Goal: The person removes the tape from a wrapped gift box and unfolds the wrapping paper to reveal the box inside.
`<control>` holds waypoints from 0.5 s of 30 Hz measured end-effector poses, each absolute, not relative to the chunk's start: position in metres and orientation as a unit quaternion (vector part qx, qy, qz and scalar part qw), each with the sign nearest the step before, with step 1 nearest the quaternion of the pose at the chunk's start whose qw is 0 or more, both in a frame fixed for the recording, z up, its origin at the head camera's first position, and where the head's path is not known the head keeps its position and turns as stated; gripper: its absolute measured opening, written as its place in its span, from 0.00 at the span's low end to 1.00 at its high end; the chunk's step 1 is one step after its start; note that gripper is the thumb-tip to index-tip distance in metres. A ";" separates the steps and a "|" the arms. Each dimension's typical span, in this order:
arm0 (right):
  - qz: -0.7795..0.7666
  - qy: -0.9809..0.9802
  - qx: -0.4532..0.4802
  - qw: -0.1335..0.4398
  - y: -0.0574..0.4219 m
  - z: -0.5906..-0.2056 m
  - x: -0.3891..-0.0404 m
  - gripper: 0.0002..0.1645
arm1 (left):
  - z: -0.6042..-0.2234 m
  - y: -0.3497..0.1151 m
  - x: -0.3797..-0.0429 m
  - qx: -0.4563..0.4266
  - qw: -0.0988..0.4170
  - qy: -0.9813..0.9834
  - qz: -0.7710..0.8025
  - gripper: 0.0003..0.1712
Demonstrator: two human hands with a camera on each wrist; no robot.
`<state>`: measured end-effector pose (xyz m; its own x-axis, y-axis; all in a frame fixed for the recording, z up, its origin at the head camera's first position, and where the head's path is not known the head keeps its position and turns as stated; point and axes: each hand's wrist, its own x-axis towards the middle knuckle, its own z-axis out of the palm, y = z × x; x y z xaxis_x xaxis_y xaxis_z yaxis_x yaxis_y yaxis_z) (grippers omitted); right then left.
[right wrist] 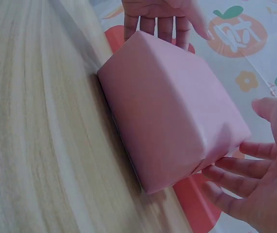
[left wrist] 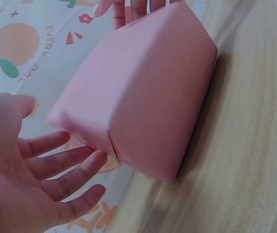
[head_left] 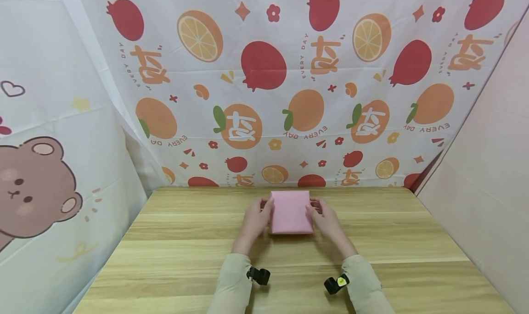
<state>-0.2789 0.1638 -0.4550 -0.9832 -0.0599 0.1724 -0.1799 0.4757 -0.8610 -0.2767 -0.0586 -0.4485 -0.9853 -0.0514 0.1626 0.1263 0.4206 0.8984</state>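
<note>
A box wrapped in plain pink paper (head_left: 291,212) sits on the wooden table near its back edge. At its left side is my left hand (head_left: 258,217), fingers extended and fingertips right at the folded end of the wrapping. My right hand (head_left: 324,217) mirrors it on the other side, its fingertips at the opposite end. In the left wrist view the left thumb (left wrist: 25,104) stands off the box, and the fingers are spread and nearly straight. The right wrist view shows the right thumb (right wrist: 264,108) likewise apart from the paper. The box's underside is hidden.
The light wooden table (head_left: 177,263) stretches out to both sides and toward me. Behind it hangs a white cloth (head_left: 264,103) printed with fruit. Another cloth with a bear print (head_left: 37,190) covers the left side, and a pale wall panel (head_left: 487,167) stands at right.
</note>
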 end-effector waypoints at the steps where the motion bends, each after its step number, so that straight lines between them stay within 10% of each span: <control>1: 0.514 -0.852 0.069 0.065 0.164 -0.455 -0.279 0.25 | -0.447 -0.058 -0.276 -0.015 0.085 -0.835 -0.544 0.23; 15: 0.609 -0.782 0.049 0.120 0.166 -0.449 -0.274 0.22 | -0.440 -0.059 -0.273 0.020 0.118 -0.800 -0.587 0.18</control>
<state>-0.2743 0.1660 -0.4486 -0.9664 0.0690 0.2476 -0.2231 0.2531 -0.9414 -0.2726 -0.0588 -0.4395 -0.9713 -0.1702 0.1661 0.1074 0.3090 0.9450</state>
